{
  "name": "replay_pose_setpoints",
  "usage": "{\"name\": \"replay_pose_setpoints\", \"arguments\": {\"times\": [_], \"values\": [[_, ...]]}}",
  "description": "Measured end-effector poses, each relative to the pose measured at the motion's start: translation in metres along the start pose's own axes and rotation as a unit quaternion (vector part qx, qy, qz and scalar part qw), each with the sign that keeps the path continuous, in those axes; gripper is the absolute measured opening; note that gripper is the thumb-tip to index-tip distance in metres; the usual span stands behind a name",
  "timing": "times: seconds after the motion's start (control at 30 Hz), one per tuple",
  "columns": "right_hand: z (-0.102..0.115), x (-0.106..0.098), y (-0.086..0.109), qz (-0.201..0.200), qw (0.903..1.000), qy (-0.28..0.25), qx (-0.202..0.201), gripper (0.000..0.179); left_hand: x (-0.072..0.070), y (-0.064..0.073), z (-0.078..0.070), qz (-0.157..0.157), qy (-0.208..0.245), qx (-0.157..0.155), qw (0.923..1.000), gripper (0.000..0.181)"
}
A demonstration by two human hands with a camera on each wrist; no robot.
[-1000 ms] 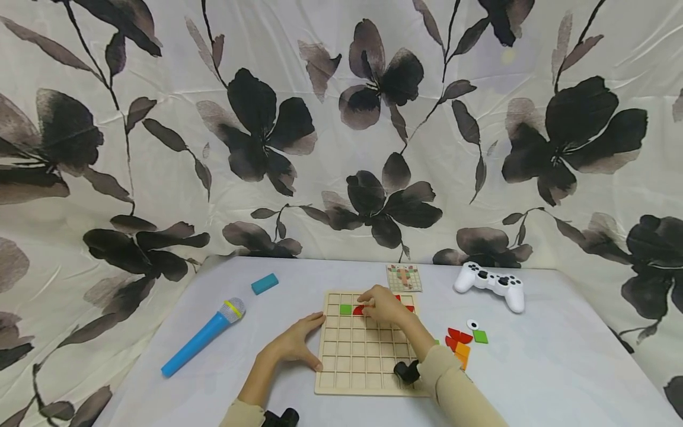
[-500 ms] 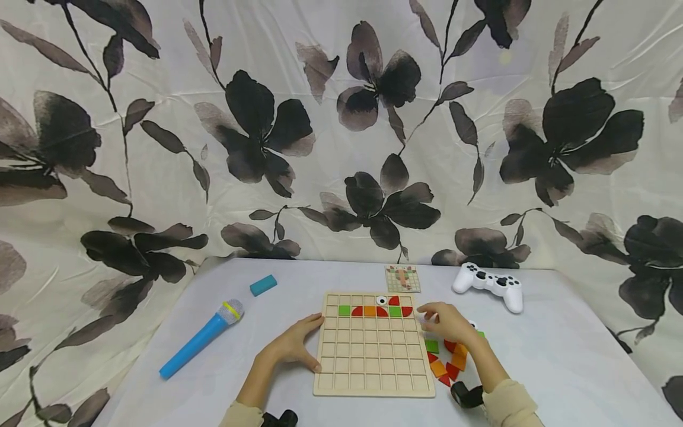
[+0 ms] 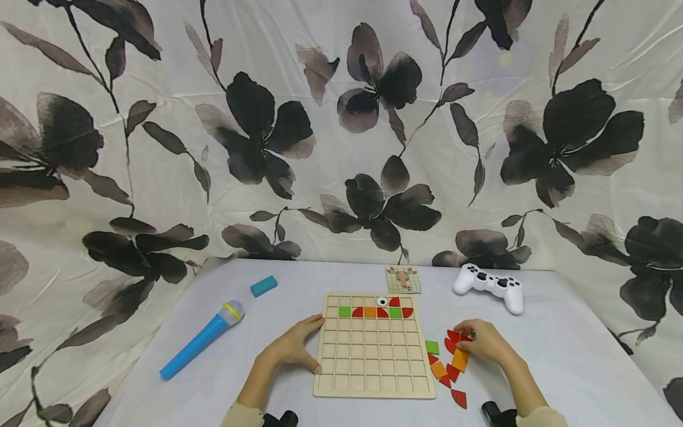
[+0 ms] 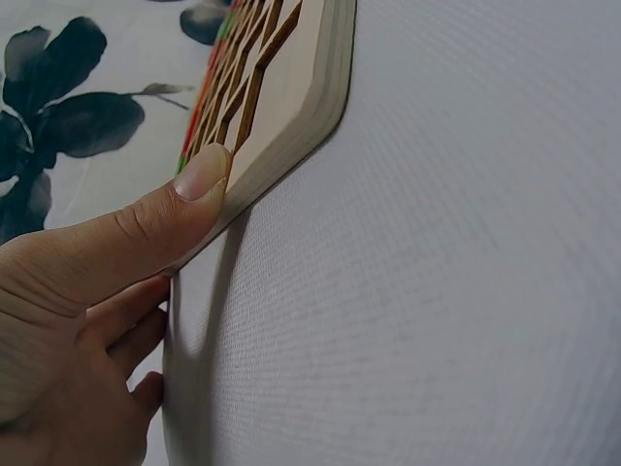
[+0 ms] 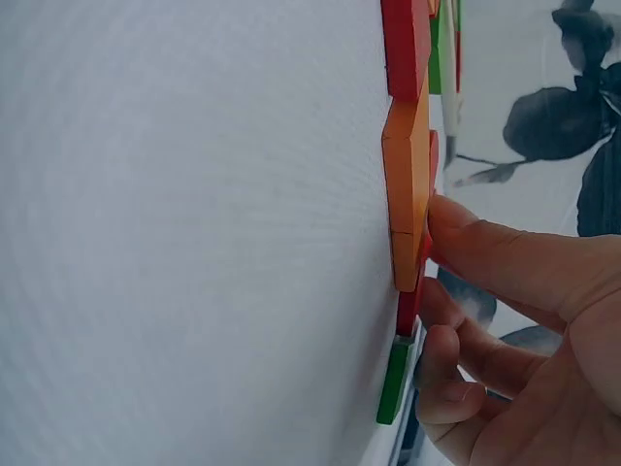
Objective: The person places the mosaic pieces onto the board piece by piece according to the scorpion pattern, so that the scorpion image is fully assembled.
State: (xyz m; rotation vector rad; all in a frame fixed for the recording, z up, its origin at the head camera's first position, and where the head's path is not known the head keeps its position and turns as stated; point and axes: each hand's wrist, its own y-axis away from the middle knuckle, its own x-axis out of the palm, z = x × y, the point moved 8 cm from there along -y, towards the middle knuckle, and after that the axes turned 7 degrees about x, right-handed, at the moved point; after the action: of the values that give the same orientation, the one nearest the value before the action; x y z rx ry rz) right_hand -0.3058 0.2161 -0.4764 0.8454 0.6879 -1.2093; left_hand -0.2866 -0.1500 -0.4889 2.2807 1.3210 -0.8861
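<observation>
So there's this square-celled wooden board (image 3: 376, 347) sitting at the near edge of the surface (image 3: 576, 356), right of the middle, and it's only partly filled: a short line of colored pieces near its far edge, plus an eye piece (image 3: 381, 301) and a red quarter (image 3: 394, 302) in the row above. All the lower rows are bare.

The left hand (image 3: 290, 341) is basically a bracket: fingers spread along the board's left edge, thumb against it near the near-left corner, not wrapped round anything.

The right hand (image 3: 482, 341) is off the board's right edge at the loose pieces (image 3: 460, 360), thumb and finger a bit apart around the red bits at the far end of the pile. Can't tell if that grip is actually clamped on one; the hand hides it.

I'd call this the picking step. Seems to me the next move calls for a clean pinch on one flat piece without dragging its neighbors, then over the right edge into the correct cell, turned properly. The pattern card (image 3: 403, 280) by the surface's far edge looks like the guide, though its cells are too small to read.
</observation>
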Motion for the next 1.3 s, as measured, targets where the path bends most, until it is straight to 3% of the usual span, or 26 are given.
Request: {"name": "replay_pose_setpoints", "arguments": {"times": [0.57,1.3], "values": [[0.003,0.002,-0.007,-0.012,0.9995,-0.027,-0.012,0.02,0.001,0.002,0.002,0.0,-0.007,0.003,1.0,0.106],[0.007,0.008,-0.025,0.008,0.9971,-0.056,0.051,0.022,0.0,0.001,0.002,-0.005,-0.003,-0.005,1.0,0.106]]}}
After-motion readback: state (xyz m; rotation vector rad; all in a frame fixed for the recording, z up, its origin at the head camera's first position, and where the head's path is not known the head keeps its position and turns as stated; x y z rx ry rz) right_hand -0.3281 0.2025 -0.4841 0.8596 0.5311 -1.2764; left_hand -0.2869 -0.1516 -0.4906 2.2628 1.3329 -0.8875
